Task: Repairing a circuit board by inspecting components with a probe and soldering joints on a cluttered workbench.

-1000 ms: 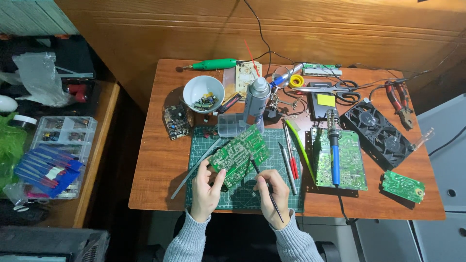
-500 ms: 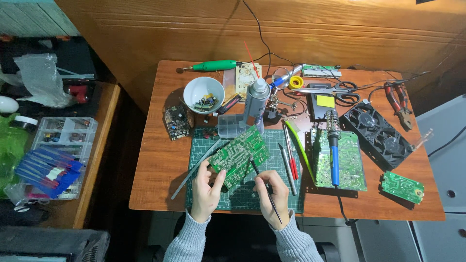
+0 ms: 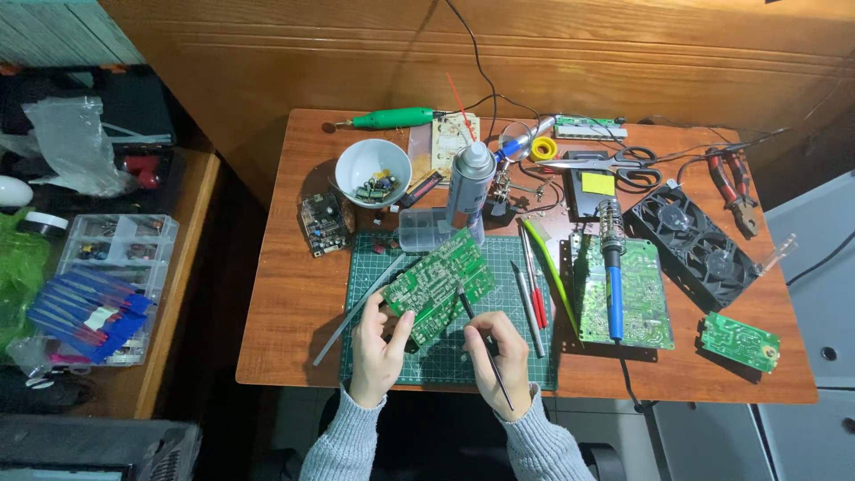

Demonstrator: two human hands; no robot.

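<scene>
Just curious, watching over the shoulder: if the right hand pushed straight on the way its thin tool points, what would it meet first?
The right hand aims its thin tool up-left at the green circuit board; the tip seems already at its edge, though depth is unclear.

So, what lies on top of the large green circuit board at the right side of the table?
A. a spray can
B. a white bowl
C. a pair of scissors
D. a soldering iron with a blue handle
D: the soldering iron with its blue handle lies lengthwise on the large circuit board, right of the cutting mat.
</scene>
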